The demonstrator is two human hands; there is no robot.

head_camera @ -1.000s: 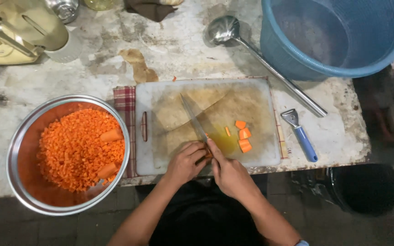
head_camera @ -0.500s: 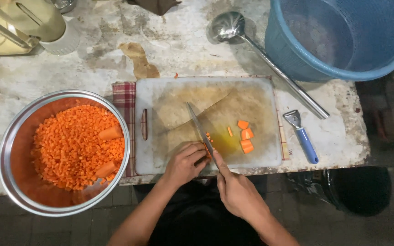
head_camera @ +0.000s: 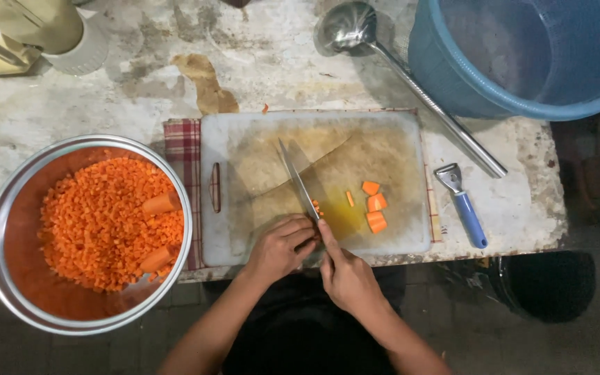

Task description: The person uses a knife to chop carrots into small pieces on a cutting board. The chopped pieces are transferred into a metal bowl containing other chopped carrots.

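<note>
Two hands at a white cutting board (head_camera: 397, 139) on the worktop (head_camera: 140, 90). Right hand (head_camera: 347, 276): grip clenched on the knife (head_camera: 298, 182), blade angled across the board. Left hand (head_camera: 280, 246): fingers curled over a small carrot piece (head_camera: 316, 207) beside the blade. Cut carrot chunks (head_camera: 374, 212) lie right of the knife. Steel bowl (head_camera: 8, 229) of diced carrot, left. Blue-handled peeler (head_camera: 463, 206), right.

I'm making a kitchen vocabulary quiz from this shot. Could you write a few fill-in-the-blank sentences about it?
1. The right hand grips a ____ over the cutting board.
2. The left hand steadies a piece of carrot next to the ____.
3. The metal bowl holds diced ____.
4. The peeler has a ____ handle.

Missing words: knife; blade; carrot; blue
</note>
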